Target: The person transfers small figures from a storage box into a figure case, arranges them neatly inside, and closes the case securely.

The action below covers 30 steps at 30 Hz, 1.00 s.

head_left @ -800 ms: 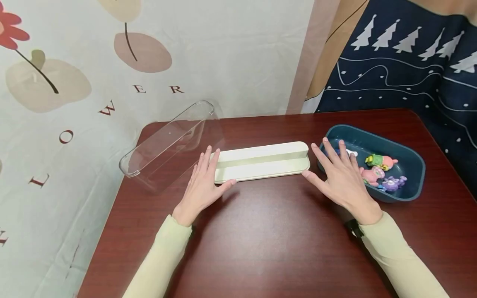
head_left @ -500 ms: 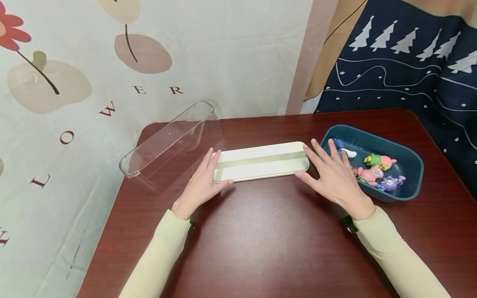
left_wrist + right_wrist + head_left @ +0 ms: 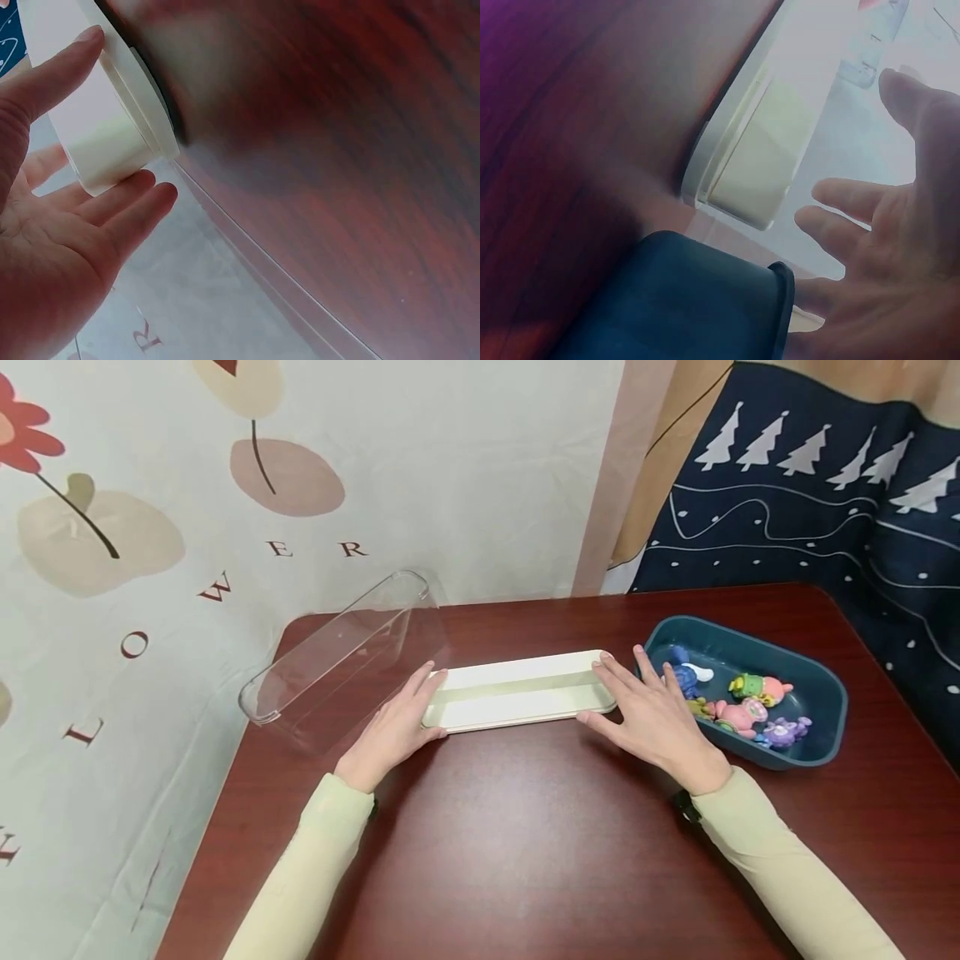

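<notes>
A long cream stepped base (image 3: 517,700) lies across the middle of the dark red table (image 3: 525,843). My left hand (image 3: 393,728) lies flat at its left end, with straight fingers touching the end wall and the thumb along the near edge. The left wrist view shows those fingers (image 3: 127,202) against the rounded end of the base (image 3: 112,142). My right hand (image 3: 651,717) lies flat at the right end, its fingers resting on the base's corner. In the right wrist view the spread fingers (image 3: 840,221) hover by the base's end (image 3: 757,157).
A clear plastic cover (image 3: 337,652) lies tilted at the table's back left, close to the left hand. A teal bin (image 3: 817,681) at the right holds several small toy figures, among them a blue one (image 3: 684,677) and a pink one (image 3: 738,714). Patterned cloth hangs behind.
Both hands have slid inward onto the ends of the cream base. The right hand has come left, away from the teal bin. The base has shifted slightly left.
</notes>
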### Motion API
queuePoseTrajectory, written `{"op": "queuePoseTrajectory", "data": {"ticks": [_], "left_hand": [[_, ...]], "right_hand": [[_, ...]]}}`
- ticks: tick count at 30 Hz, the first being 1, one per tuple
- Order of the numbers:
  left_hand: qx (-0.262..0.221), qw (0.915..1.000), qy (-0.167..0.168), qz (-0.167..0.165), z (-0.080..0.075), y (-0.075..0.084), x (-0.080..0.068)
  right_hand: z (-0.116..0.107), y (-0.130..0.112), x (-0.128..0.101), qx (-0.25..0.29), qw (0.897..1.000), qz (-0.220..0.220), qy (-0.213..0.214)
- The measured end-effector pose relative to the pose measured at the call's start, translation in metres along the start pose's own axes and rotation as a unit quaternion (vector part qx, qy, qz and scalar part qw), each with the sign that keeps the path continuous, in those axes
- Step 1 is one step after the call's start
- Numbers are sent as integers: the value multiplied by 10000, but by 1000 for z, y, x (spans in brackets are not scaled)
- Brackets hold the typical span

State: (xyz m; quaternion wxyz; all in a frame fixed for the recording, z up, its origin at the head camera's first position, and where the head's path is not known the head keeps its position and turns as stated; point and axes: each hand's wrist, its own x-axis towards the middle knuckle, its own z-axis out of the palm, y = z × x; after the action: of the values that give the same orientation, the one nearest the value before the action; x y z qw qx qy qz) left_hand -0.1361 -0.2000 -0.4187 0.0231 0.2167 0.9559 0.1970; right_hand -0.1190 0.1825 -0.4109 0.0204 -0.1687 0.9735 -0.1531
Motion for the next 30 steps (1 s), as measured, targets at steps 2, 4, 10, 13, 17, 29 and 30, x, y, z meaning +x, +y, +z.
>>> {"op": "queuePoseTrajectory", "data": {"ticks": [2,4,10,13,17,29,30], "left_hand": [[-58,10000,20,66,0,-1,-1],[-94,9999,41,98,1,-2,-1],[-132,9996,106,212,1,-4,2],[-250,9993,91,275,1,-5,5],[-421,9985,48,348,0,-7,8],[-637,9970,-225,374,1,-14,12],[-647,9970,-233,361,1,-14,12]], "right_hand": [[2,0,0,-59,10000,-12,-14],[4,0,1,-113,9999,-26,-30],[7,0,-3,-217,9997,-69,32],[5,2,-6,-229,9997,-81,92],[4,4,-9,-190,9997,-118,123],[-29,36,-27,643,9928,313,964],[-32,41,-30,710,9915,410,1011]]}}
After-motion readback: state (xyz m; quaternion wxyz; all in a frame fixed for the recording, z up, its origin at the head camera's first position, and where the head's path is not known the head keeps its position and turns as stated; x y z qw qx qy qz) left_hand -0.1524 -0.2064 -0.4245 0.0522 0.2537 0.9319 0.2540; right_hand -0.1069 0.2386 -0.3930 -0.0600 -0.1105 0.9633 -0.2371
